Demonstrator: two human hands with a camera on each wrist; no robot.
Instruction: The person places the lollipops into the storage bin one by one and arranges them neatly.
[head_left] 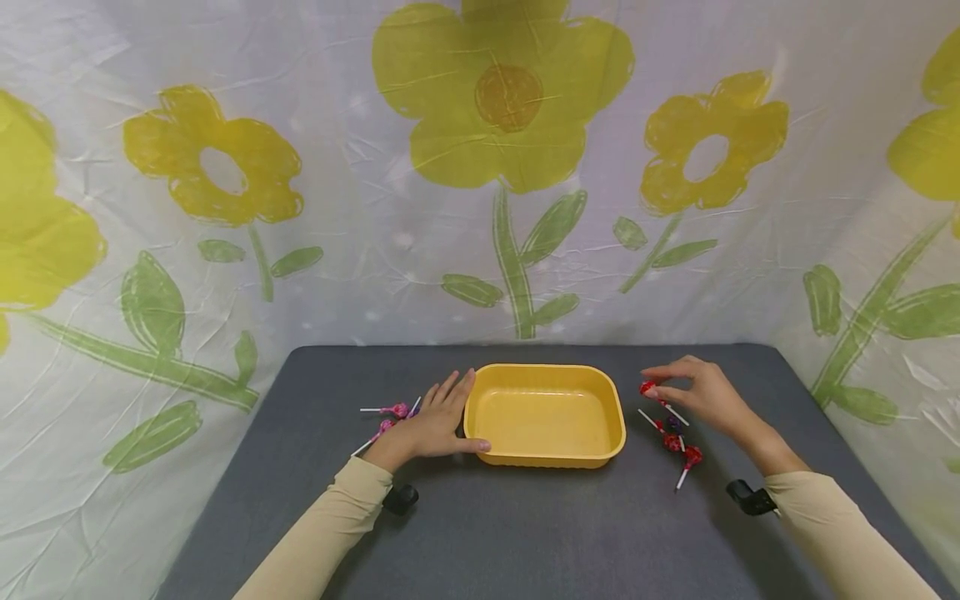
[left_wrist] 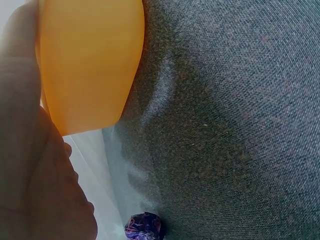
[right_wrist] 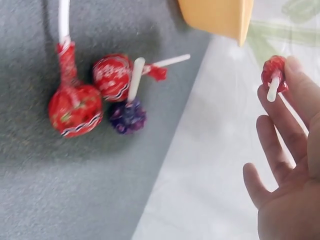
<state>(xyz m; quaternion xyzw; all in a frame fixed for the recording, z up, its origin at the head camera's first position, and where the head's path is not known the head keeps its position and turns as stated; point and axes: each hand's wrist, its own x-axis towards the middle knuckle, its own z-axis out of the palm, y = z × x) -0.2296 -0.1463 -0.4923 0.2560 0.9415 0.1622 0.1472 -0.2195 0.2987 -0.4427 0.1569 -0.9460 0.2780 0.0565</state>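
My left hand (head_left: pixel 435 427) lies against the left end of a yellow rectangular basin (head_left: pixel 546 461), fingers straight and thumb reaching along its near rim. To the basin's right, my right hand (head_left: pixel 708 393) pinches a red-wrapped lollipop (right_wrist: pixel 274 70) by its head between thumb and fingertips, white stick hanging down. In the right wrist view it is held apart from the others, with the remaining fingers spread. Below that hand on the table lie red lollipops (right_wrist: pixel 75 111) and a purple lollipop (right_wrist: pixel 128 117).
Beside my left hand lie pink lollipops (head_left: pixel 399 410) and a purple lollipop (left_wrist: pixel 144 227), partly hidden by the hand in the head view. Everything sits on a dark grey table (head_left: pixel 525 533). A flower-print cloth (head_left: pixel 360 208) hangs behind and at the sides.
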